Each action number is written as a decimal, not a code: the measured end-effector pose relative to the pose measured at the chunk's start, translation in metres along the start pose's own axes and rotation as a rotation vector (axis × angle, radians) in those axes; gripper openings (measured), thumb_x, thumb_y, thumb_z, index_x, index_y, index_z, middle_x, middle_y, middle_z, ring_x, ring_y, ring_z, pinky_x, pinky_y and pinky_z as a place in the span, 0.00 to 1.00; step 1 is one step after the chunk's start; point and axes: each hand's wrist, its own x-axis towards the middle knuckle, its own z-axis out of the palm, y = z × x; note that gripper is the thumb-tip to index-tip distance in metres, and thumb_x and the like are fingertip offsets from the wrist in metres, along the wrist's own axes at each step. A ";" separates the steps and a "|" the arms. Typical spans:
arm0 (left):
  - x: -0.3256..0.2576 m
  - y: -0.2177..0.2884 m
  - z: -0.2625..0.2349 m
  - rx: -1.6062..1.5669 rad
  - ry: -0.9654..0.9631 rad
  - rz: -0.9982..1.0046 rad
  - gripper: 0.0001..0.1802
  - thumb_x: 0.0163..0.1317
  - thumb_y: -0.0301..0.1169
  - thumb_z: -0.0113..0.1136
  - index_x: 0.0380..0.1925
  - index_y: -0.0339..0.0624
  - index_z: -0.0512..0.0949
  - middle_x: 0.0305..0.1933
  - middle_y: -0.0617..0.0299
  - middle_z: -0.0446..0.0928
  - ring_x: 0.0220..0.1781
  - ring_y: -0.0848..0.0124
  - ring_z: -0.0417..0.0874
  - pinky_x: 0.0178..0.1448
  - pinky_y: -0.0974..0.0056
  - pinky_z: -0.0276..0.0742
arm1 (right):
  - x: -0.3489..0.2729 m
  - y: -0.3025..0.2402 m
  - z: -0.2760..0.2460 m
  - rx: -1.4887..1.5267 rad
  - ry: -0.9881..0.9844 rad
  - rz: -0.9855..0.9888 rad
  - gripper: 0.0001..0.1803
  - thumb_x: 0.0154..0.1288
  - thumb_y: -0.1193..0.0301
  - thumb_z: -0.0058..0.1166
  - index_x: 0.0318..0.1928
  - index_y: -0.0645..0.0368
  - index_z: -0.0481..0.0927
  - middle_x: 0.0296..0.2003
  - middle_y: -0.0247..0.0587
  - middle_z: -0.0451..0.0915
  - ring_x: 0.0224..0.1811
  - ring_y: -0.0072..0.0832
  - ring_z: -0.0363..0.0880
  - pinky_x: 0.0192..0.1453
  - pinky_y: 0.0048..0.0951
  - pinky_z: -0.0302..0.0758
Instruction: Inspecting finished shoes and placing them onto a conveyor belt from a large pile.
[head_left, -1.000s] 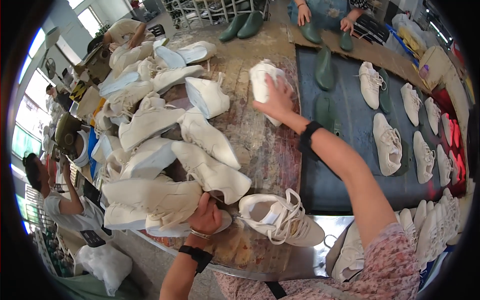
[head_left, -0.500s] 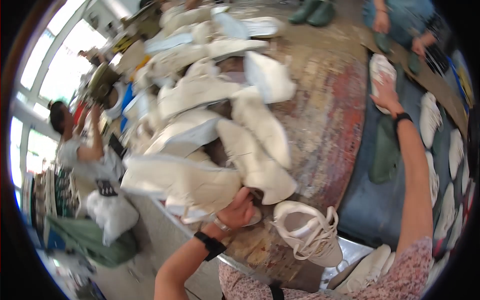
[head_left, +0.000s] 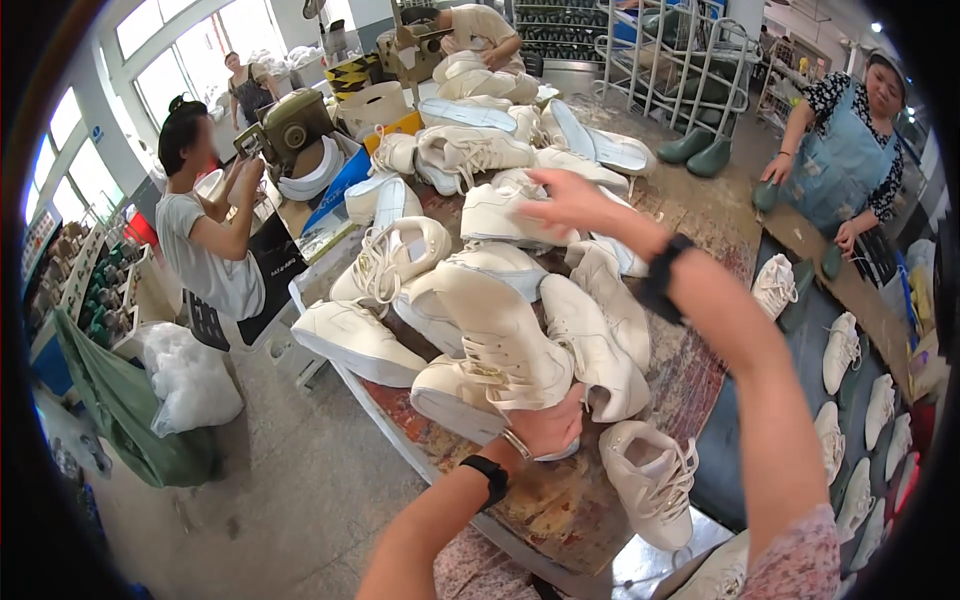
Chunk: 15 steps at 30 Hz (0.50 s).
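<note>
We see the left hand point(head_left: 548, 428) pressed against the heel end of a white sneaker point(head_left: 495, 335) at the near edge of the heap, fingers curled about it; this shoe lies at the middle of the view, on the worn worktable point(head_left: 700, 350). The right hand point(head_left: 570, 200), at 12 o'clock from it, hangs spread and empty over the pile of white sneakers point(head_left: 500, 190), touching none that we can tell. One laced sneaker point(head_left: 655, 480) lies apart at 4 o'clock. At 3 o'clock a dark belt point(head_left: 800, 420) carries about seven more. Three other people work around: one at 9 o'clock point(head_left: 200, 220), one at 12 point(head_left: 480, 30), one in an apron point(head_left: 840, 150) at 2.
</note>
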 end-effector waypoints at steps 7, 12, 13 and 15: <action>0.023 0.014 -0.006 -0.074 -0.476 -0.393 0.23 0.57 0.39 0.52 0.54 0.50 0.70 0.31 0.56 0.82 0.27 0.55 0.82 0.30 0.48 0.77 | 0.021 -0.029 0.026 -0.147 0.010 0.102 0.27 0.48 0.48 0.68 0.21 0.64 0.79 0.18 0.39 0.77 0.19 0.23 0.74 0.22 0.26 0.73; 0.005 -0.005 0.020 0.098 -0.151 -0.041 0.07 0.53 0.34 0.54 0.27 0.44 0.78 0.49 0.59 0.77 0.29 0.58 0.80 0.34 0.51 0.76 | -0.114 -0.021 -0.092 0.157 0.071 0.206 0.28 0.51 0.52 0.68 0.42 0.60 0.77 0.31 0.33 0.80 0.29 0.19 0.77 0.33 0.20 0.76; 0.006 -0.006 0.014 0.094 -0.153 -0.032 0.07 0.53 0.34 0.54 0.27 0.44 0.78 0.49 0.59 0.77 0.29 0.58 0.80 0.34 0.51 0.76 | -0.155 -0.021 -0.111 0.112 0.054 0.215 0.29 0.51 0.53 0.69 0.46 0.60 0.76 0.35 0.34 0.80 0.32 0.18 0.78 0.35 0.20 0.76; 0.011 -0.001 0.015 0.091 -0.179 -0.041 0.10 0.52 0.34 0.55 0.29 0.42 0.79 0.47 0.62 0.76 0.44 0.55 0.78 0.49 0.47 0.72 | -0.240 -0.003 -0.131 -0.088 0.093 0.222 0.30 0.52 0.57 0.69 0.50 0.61 0.74 0.35 0.35 0.80 0.31 0.19 0.78 0.36 0.22 0.77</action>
